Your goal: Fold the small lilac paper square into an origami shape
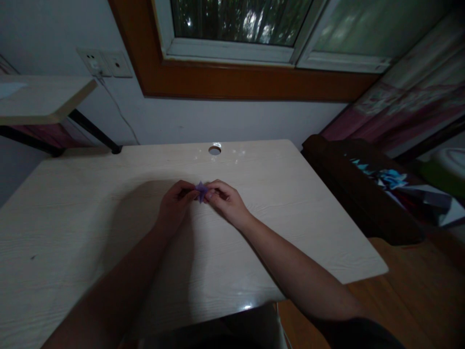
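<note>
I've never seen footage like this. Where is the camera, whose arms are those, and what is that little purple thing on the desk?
There is no machine here, only a person at work. The single picture comes from a camera worn on that person's head, looking forward and down, so the two bare arms reaching in from the bottom are their own. The left hand and the right hand meet in the middle and both pinch a small purple piece, which looks like folded paper with pointed corners. It is too small to tell whether it touches the desk. The pale wooden desk has a round cable hole near its far edge. Behind it are a window, wall sockets and, to the left, a shelf.
</note>
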A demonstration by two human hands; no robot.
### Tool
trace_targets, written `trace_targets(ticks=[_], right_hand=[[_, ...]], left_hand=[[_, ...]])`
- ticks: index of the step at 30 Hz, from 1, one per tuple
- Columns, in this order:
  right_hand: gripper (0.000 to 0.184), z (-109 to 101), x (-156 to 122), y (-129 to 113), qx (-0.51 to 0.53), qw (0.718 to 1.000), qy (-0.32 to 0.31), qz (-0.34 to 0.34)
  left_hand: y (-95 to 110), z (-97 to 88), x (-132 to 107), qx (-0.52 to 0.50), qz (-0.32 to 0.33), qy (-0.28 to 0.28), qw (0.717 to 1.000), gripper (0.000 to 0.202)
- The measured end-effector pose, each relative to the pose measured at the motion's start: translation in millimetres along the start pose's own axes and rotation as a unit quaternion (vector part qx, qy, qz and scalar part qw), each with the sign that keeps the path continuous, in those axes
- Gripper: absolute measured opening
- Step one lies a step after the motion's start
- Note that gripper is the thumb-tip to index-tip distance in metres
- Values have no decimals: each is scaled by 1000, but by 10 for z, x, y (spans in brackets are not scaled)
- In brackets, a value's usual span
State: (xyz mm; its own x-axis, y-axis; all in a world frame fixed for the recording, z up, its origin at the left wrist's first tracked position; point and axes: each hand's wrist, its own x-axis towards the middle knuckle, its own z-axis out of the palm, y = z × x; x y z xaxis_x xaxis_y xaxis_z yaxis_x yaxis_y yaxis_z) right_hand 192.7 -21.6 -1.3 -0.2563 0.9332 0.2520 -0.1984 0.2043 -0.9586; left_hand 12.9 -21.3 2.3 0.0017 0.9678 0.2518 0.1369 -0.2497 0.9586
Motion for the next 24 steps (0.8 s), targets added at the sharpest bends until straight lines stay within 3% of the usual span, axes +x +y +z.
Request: trace_targets(ticks=[16, 24], right_hand=[[28, -51, 32, 114, 85, 995, -12, 43], [35, -46, 56, 179, 91, 995, 7, 36]], left_hand=[[-56, 8, 9, 14, 37, -47, 998, 16], [-153, 32, 3, 15, -6, -26, 1000, 22]])
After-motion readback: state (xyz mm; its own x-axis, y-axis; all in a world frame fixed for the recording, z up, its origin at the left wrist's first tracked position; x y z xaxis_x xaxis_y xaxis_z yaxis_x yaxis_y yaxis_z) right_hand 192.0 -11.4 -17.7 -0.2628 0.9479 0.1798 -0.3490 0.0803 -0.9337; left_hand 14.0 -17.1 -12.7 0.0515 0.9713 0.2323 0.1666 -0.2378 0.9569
